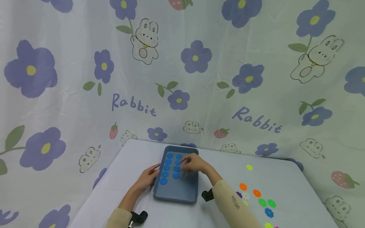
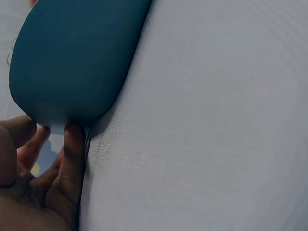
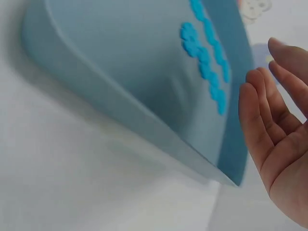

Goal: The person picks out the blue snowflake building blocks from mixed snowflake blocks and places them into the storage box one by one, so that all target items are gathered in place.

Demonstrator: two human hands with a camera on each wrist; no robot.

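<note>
A blue-grey rectangular tray (image 1: pixel 182 193) lies on the table, holding two rows of blue flower-shaped pieces (image 1: pixel 166 167). My left hand (image 1: pixel 146 177) is at the tray's left side. In the left wrist view, the fingertips of that hand (image 2: pixel 53 178) touch the outer wall of the tray (image 2: pixel 77 57). Over the tray's right half hovers my right hand (image 1: pixel 194 163), beside the right-hand row. The right wrist view shows this hand (image 3: pixel 281 130) with bent, relaxed fingers and nothing visible between them. Blue pieces (image 3: pixel 190 39) lie on the tray floor beyond it.
To the right on the white table (image 1: pixel 228 171) lie scattered flower-shaped pieces: orange (image 1: pixel 257 193), green (image 1: pixel 272 203), blue (image 1: pixel 269 212), white (image 1: pixel 245 196) and yellow (image 1: pixel 249 167). A patterned curtain (image 1: pixel 199 95) hangs behind the table's far edge.
</note>
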